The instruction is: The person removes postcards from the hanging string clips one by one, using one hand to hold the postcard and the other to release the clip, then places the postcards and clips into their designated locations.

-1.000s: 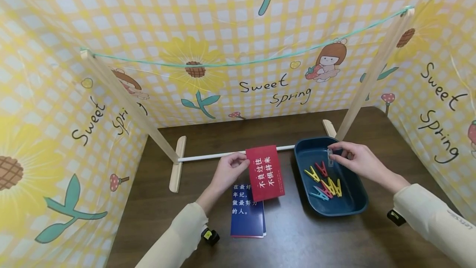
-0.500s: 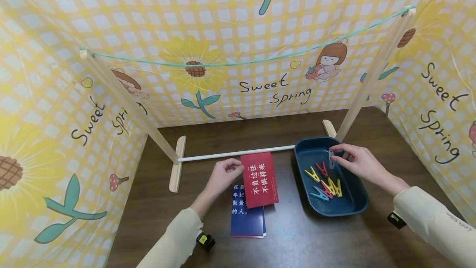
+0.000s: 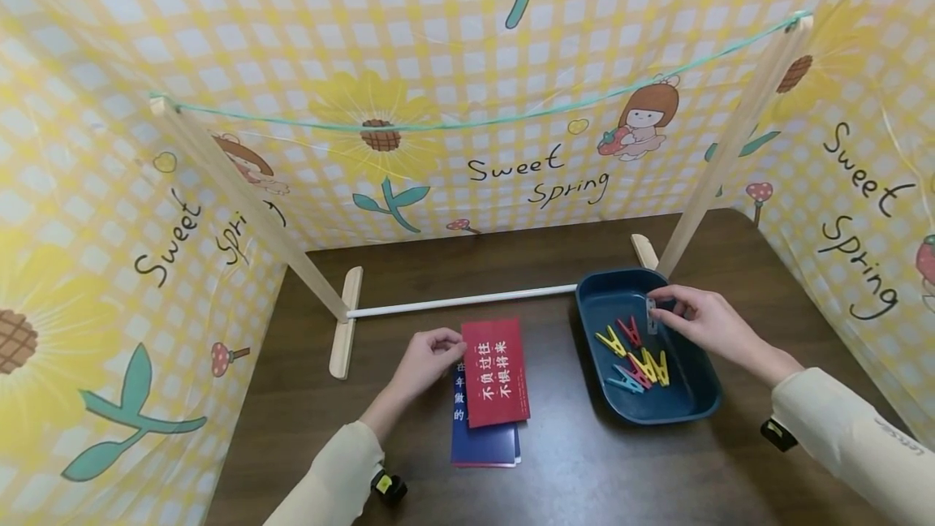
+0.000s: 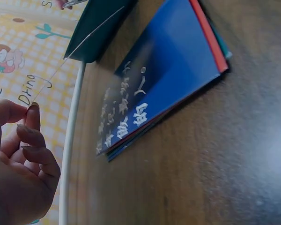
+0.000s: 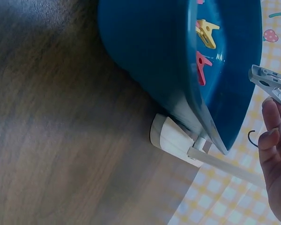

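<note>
My left hand (image 3: 425, 360) pinches the left edge of a red card (image 3: 497, 384) with white Chinese writing. The card is held over a small stack topped by a blue card (image 3: 485, 446), hiding part of it. From the left wrist, the held card appears edge-on as a thin line, with the blue card (image 4: 178, 61) lying below. Over the back right of a dark blue bin (image 3: 690, 384), my right hand (image 3: 704, 321) pinches a grey clothespin (image 5: 270, 83) between thumb and fingers. Yellow, red and light-blue clothespins (image 3: 646, 365) lie inside the bin.
Two wooden posts (image 3: 252, 205) stand on feet, with a green string (image 3: 467, 124) sagging between their tops. A white rod (image 3: 460, 299) joins them low down, behind the cards. Yellow checked cloth (image 3: 467, 31) encloses the brown table (image 3: 555, 461) at the back and sides.
My left hand has brought the red card left and toward me, so it covers more of the blue card. My right hand, still holding the clothespin, has barely moved.
</note>
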Motion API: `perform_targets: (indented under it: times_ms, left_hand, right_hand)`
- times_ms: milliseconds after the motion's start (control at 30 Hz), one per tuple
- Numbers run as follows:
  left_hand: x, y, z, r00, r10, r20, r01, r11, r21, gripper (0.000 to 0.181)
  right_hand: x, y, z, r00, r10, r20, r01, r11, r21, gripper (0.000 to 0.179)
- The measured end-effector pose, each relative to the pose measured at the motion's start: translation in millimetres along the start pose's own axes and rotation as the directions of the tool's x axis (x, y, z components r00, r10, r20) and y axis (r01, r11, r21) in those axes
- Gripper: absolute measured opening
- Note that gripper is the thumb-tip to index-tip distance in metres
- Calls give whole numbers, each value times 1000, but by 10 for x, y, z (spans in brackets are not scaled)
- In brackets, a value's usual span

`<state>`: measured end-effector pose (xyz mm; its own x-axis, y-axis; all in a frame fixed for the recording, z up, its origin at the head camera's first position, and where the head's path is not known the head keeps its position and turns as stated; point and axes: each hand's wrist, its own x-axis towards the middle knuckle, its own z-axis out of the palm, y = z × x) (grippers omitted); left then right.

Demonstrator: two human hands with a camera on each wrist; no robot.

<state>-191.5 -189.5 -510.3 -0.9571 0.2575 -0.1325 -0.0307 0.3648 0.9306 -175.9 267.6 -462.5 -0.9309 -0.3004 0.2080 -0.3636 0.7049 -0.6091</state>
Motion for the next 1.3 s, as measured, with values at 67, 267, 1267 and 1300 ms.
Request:
perform_targets:
  times_ms: [67,267,1267,1300]
  left_hand:
    - [-10,-40,-3,1000,-3,10,3,1000,4,15]
    - [-54,-135,-15,999,-21,30,21,1000,10,14]
    - [-210,-432,-73,991,-70,116,51,986,157,15]
    - [-218,-432,-68,991,-73,112,53,984,169,14]
  right_hand:
    - [-6,2,16,1000,-3,-7,3,1000,3,25]
    - [-16,-5,32,1000,-3,-9,3,1000,-4,26]
    - [-102,3,81,994,84,75,-83,996,-21,30]
    - [-105,1,84,993,91,81,-89,996,-22,30]
